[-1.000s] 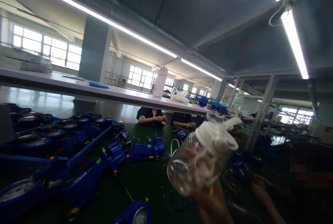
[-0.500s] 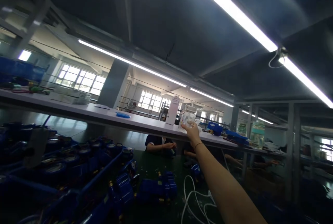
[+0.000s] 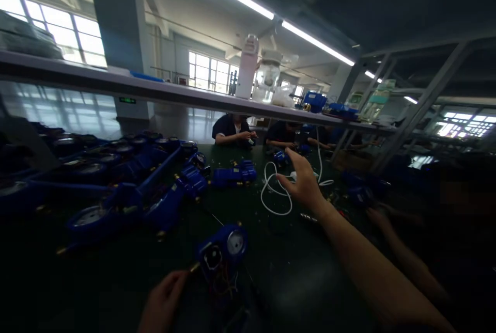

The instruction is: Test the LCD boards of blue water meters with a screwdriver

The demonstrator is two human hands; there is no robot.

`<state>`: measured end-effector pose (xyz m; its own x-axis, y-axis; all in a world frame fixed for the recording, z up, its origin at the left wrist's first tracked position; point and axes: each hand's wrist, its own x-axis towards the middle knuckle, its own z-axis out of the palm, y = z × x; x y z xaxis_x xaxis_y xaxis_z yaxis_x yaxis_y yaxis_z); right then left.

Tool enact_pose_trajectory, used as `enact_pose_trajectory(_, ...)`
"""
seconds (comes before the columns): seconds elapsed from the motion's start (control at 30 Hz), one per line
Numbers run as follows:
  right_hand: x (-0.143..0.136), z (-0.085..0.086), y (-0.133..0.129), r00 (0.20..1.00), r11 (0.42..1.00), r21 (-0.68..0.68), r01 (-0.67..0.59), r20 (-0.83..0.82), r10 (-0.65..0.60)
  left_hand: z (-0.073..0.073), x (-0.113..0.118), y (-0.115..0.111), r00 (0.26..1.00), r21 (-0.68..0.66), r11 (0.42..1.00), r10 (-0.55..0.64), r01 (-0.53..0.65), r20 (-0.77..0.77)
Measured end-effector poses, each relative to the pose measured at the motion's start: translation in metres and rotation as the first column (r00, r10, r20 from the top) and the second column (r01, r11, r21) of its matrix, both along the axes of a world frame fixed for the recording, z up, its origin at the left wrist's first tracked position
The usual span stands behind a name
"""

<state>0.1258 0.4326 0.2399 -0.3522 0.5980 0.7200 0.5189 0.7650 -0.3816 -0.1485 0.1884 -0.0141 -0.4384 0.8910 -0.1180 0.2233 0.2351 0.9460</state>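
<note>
My right hand (image 3: 304,180) hangs over the green bench with thumb and fingers spread, nothing between them, near a looped white cable (image 3: 277,204). Low in the picture, my left hand (image 3: 166,297) has its fingers curled at the brass fitting of a blue device (image 3: 222,250) with a round dial and loose wires; whether it grips the fitting is unclear. A glass jar (image 3: 266,77) stands on the raised shelf beside a pink bottle (image 3: 247,68).
Many blue devices (image 3: 89,168) crowd the left of the bench. The shelf (image 3: 178,93) crosses above it. Opposite sits a person (image 3: 232,131) with more people alongside; another person's hand (image 3: 377,217) is at the right.
The view has tipped down. My right hand has let go of the glass jar, which stays on the shelf, and has come down over the bench. My left hand and the wired device have come into view.
</note>
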Motion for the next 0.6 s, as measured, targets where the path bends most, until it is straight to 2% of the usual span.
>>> enact_pose_trajectory(0.07, 0.071, -0.052, -0.043, 0.996, 0.993, -0.077, 0.087, 0.03, -0.085, -0.001, 0.0, 0.0, 1.0, -0.002, 1.0, 0.029, -0.029, -0.01)
enact_pose_trajectory(0.13, 0.146, -0.101, -0.073, 0.963, 0.947, -0.183, 0.266, 0.002, -0.27, -0.001, 0.0, -0.001, 0.998, 0.008, 0.998, 0.055, -0.055, -0.038)
enact_pose_trajectory(0.17, 0.181, -0.122, -0.083, 0.922, 0.896, -0.245, 0.37, -0.02, -0.386, 0.0, 0.001, -0.002, 0.997, 0.011, 0.998, 0.063, -0.062, -0.055)
enact_pose_trajectory(0.23, 0.243, -0.158, -0.091, 0.819, 0.759, -0.391, 0.52, -0.021, -0.573, 0.003, 0.003, -0.003, 0.994, 0.007, 0.997, 0.082, -0.081, -0.079)
enact_pose_trajectory(0.3, 0.288, -0.183, -0.089, 0.74, 0.613, -0.541, 0.576, 0.026, -0.672, 0.008, 0.006, -0.004, 0.991, 0.016, 0.994, 0.106, -0.105, -0.082)
enact_pose_trajectory(0.37, 0.314, -0.198, -0.08, 0.709, 0.503, -0.655, 0.564, 0.072, -0.701, 0.011, 0.012, -0.008, 0.988, 0.036, 0.99, 0.137, -0.135, -0.077)
enact_pose_trajectory(0.43, 0.323, -0.205, -0.065, 0.714, 0.426, -0.738, 0.523, 0.107, -0.692, 0.012, 0.021, -0.016, 0.983, 0.057, 0.984, 0.174, -0.171, -0.065)
enact_pose_trajectory(0.5, 0.322, -0.208, -0.048, 0.737, 0.366, -0.801, 0.473, 0.132, -0.663, 0.012, 0.033, -0.029, 0.981, 0.083, 0.981, 0.183, -0.178, -0.058)
enact_pose_trajectory(0.6, 0.313, -0.211, -0.021, 0.767, 0.278, -0.875, 0.396, 0.149, -0.624, 0.011, 0.055, -0.053, 0.989, 0.105, 0.989, 0.117, -0.107, -0.087)
